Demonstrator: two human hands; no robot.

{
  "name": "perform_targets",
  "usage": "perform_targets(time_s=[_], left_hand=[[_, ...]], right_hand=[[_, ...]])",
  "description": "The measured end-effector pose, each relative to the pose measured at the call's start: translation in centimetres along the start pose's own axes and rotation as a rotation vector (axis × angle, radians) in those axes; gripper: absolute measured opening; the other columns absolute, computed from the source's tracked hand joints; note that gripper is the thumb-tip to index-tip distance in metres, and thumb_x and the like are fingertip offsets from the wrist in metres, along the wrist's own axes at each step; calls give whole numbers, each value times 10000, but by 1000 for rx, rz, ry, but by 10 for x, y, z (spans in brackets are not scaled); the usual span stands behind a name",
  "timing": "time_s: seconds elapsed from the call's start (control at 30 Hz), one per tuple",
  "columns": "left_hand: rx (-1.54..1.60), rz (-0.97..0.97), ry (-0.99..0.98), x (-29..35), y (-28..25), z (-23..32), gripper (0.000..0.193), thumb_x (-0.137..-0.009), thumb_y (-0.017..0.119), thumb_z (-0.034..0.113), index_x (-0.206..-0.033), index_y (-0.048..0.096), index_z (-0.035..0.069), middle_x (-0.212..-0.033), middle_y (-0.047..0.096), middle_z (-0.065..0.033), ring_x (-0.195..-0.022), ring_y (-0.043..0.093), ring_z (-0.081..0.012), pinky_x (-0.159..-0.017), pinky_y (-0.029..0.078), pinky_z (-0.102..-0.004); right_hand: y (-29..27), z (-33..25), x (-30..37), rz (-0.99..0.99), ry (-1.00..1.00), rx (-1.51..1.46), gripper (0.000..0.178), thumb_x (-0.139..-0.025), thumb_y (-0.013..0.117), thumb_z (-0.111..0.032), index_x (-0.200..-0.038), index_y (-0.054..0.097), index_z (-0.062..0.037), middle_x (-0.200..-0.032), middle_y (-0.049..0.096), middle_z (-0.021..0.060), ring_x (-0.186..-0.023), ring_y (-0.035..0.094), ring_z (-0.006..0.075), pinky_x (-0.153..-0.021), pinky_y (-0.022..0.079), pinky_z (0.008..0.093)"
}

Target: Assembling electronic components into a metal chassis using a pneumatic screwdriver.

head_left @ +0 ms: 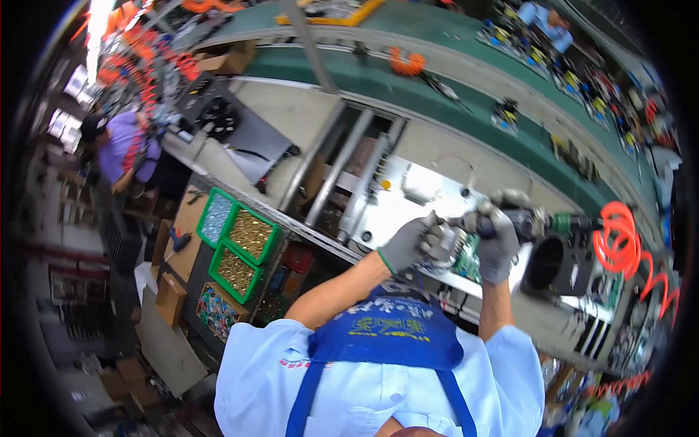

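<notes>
My right hand (499, 244), in a grey glove, is wrapped round a dark air screwdriver (528, 222) lying level across the view. A red coiled hose (619, 237) joins the driver's right end. My left hand (411, 246), gloved too, is closed at the driver's left tip, beside a shiny metal part. What its fingers pinch is too blurred to make out. Below both hands lies a white metal panel (397, 215) on the bench. A green circuit board (468, 261) shows on it between my wrists, partly covered by my hands.
Green bins (235, 271) of small brass and silver fasteners stand at left, near a blue-handled tool (178, 240). Metal rails (338, 167) cross the bench. Beyond runs a green conveyor (335, 69) with small assemblies (504, 114). A black box (550, 266) sits right. Another person (129, 149) is far left.
</notes>
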State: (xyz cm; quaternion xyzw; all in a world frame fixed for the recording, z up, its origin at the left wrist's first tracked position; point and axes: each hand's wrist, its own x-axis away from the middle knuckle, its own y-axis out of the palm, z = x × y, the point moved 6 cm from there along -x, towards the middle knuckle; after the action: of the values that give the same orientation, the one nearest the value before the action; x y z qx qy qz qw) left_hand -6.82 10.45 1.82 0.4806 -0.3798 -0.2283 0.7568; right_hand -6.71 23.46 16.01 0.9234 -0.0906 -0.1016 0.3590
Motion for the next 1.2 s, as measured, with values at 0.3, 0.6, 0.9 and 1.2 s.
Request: perform_targets(time_s=[0.3,0.6,0.9,1.2], left_hand=[[-126,168,107,-19,18,26,368,-929,569,401,-1003,538,41,-745,528,1,-572,474,-40,-460,373,-150],[-314,92,266,-40,27,40,396,-898,611,410,-974,571,23,-734,589,-17,-565,547,-54,-438,420,-152],[-588,106,-17,-62,19,39,649,-935,432,577,-1038,534,-56,-540,471,-8,-373,349,-82,-376,303,-217],[-309,302,139,-4,-15,43,357,-987,393,201,-1218,476,-58,-865,579,-107,-700,573,-156,-604,478,-242]], right_hand=[[-8,-13,-36,7,-115,-9,364,-762,556,65,-1098,511,-71,-970,564,114,-833,606,199,-783,518,346],[-11,-29,-57,80,-166,119,310,-754,544,51,-1051,526,-38,-927,589,121,-783,623,201,-707,541,344],[-31,-15,-74,15,-165,182,321,-742,579,75,-1045,542,-23,-932,609,133,-786,640,203,-695,545,328],[-117,46,-105,183,-183,510,265,-741,644,69,-988,602,-17,-873,644,54,-731,607,89,-648,499,229]])
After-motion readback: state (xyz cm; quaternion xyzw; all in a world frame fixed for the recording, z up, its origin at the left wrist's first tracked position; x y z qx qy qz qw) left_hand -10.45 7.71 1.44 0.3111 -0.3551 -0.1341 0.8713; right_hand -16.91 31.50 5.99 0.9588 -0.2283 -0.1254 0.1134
